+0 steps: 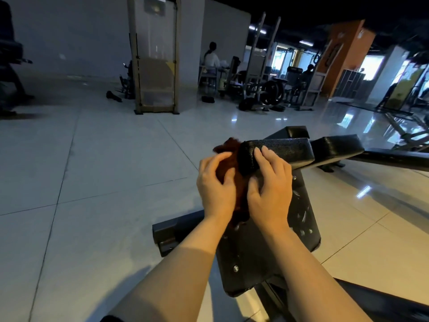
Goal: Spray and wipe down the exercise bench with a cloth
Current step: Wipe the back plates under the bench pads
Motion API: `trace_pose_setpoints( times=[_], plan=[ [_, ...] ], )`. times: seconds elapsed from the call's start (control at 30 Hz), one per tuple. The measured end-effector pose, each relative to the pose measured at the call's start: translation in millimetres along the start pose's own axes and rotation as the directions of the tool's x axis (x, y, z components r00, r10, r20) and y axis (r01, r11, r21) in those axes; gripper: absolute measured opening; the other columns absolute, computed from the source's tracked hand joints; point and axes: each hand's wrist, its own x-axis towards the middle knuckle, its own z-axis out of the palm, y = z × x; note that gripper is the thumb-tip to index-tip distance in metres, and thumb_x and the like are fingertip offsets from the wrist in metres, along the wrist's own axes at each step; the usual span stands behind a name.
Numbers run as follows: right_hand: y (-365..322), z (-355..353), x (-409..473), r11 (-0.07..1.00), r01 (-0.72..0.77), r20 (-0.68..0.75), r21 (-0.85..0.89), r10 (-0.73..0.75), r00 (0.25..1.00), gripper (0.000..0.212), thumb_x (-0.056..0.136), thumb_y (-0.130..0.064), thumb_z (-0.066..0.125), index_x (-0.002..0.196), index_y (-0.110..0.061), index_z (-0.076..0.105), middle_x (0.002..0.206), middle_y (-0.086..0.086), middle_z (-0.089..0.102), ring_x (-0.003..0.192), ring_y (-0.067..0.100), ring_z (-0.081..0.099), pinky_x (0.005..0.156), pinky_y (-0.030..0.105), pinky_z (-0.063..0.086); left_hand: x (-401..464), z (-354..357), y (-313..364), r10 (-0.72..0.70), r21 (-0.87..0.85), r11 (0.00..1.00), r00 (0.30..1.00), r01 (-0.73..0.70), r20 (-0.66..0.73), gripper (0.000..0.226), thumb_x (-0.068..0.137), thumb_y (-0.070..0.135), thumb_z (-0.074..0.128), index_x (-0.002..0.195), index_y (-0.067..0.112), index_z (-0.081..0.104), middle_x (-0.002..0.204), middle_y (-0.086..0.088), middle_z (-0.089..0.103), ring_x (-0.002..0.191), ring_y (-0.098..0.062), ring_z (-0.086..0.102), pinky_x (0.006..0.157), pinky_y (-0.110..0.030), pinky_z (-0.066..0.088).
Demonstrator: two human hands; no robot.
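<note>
Both hands are on the bench (267,247) at its raised pad (276,152). The left hand (216,189) has its fingers (222,159) curled into the dark red cloth (228,149), bunching it against the pad's rounded end. The right hand (270,194) lies across that end, two fingers straight and close together on top of the pad, thumb tucked beneath (what it touches there is hidden). The cloth sits between the hands, trailing down past the wrists. Pale tiled floor (92,182) lies all around.
</note>
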Motion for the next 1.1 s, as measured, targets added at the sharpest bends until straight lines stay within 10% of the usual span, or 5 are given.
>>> trace_pose_setpoints(
  times=[0.1,0.27,0.43,0.63,1.1],
  plan=[
    [1.3,-0.9,-1.6,1.0,0.005,0.013,0.008,-0.005,1.0,0.057,0.081,-0.003,0.057,0.137,-0.009,0.052,0.138,0.005,0.051,0.132,0.018,0.038,0.112,0.04,0.034,2.5,-10.5,-19.9,-0.265,0.037,0.963,0.964,0.267,-0.032,0.035,0.089,0.002,0.061,0.093,0.036,0.058,0.105,0.012,0.047,0.115,-0.02,0.054,0.099,-0.036,0.049],
    [6.9,-1.0,1.5,0.998,0.06,0.001,-0.003,-0.06,0.998,0.057,0.078,-0.003,0.057,0.135,-0.007,0.054,0.136,0.008,0.053,0.129,0.021,0.041,0.11,0.04,0.035,13.4,4.8,19.0,0.243,0.049,0.969,0.97,-0.242,-0.017,0.03,0.088,0.002,0.062,0.115,0.015,0.063,0.118,-0.001,0.052,0.108,-0.005,0.051,0.09,-0.006,0.041],
    [8.5,0.5,1.8,0.998,0.068,-0.007,-0.003,-0.068,0.998,0.055,0.081,-0.007,0.054,0.135,-0.007,0.055,0.135,0.007,0.053,0.128,0.021,0.041,0.108,0.041,0.037,9.0,-6.4,-18.7,-0.139,0.023,0.99,0.989,0.14,-0.039,0.03,0.087,0.003,0.065,0.1,0.029,0.06,0.105,0.01,0.051,0.104,-0.014,0.057,0.094,-0.038,0.052],
    [11.7,0.0,2.0,0.995,0.104,-0.004,-0.009,-0.104,0.995,0.055,0.08,-0.007,0.056,0.135,-0.007,0.054,0.135,0.009,0.053,0.128,0.022,0.041,0.108,0.04,0.035,1.4,9.8,22.4,0.229,0.013,0.973,0.972,-0.229,-0.048,0.026,0.088,0.008,0.065,0.111,0.019,0.062,0.116,0.001,0.052,0.103,-0.002,0.053,0.088,-0.015,0.047],
    [15.4,-1.9,1.2,0.994,0.106,0.037,-0.034,-0.105,0.994,0.06,0.078,-0.005,0.059,0.137,-0.007,0.052,0.138,0.009,0.051,0.13,0.022,0.04,0.109,0.038,0.034,8.4,-2.8,-12.0,-0.016,0.101,0.995,1.0,0.017,-0.015,0.03,0.091,0.005,0.061,0.112,0.026,0.061,0.115,0.005,0.051,0.111,-0.01,0.054,0.093,-0.017,0.045]
  ],
)
